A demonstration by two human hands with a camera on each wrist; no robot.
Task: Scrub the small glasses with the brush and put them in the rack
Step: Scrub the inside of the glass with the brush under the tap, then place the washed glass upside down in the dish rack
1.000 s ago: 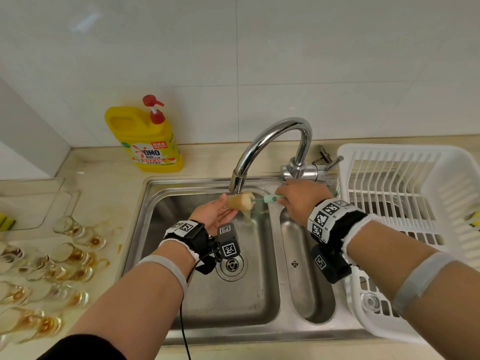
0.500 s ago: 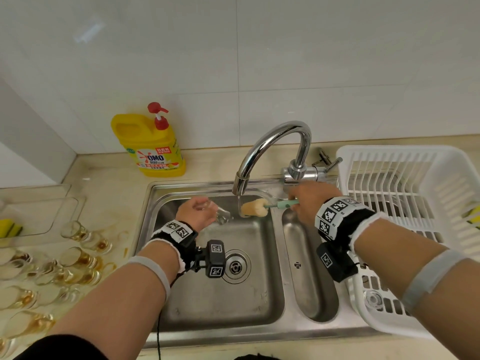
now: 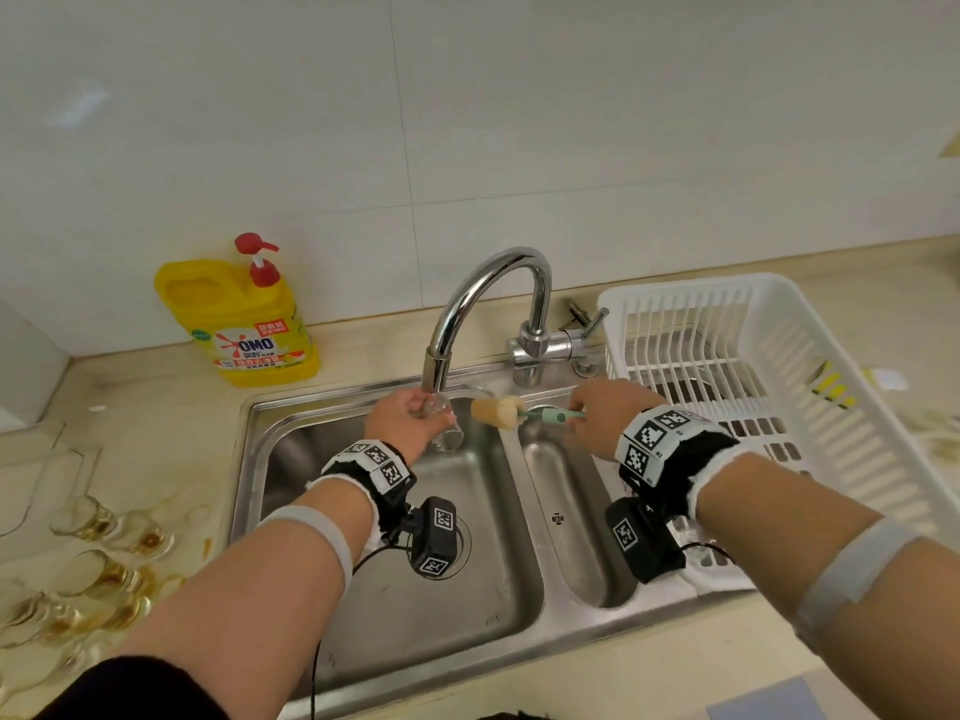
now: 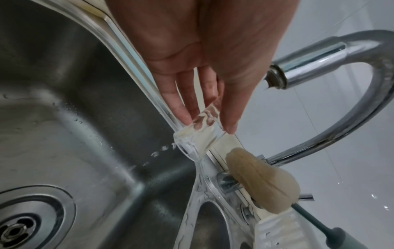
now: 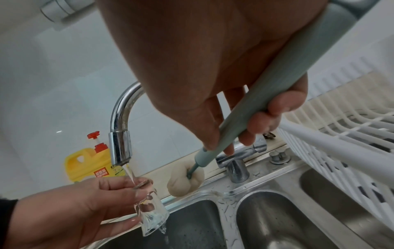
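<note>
While the left hand [image 3: 402, 420] pinches the glass [image 3: 448, 431] mouth-down under the faucet [image 3: 436, 374], tilting it should rinse inside. The right hand [image 3: 605, 415] grips the brush [image 3: 498, 410] just beside.

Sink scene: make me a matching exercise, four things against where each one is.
Things:
1. small glass
2. brush
3. detergent bottle
4. rack

Places:
A. on the counter right of the sink
B. in the right hand
C. under the running tap, in the left hand
D. by the wall, left of the tap

Pairs: 1-C, 2-B, 3-D, 4-A
</note>
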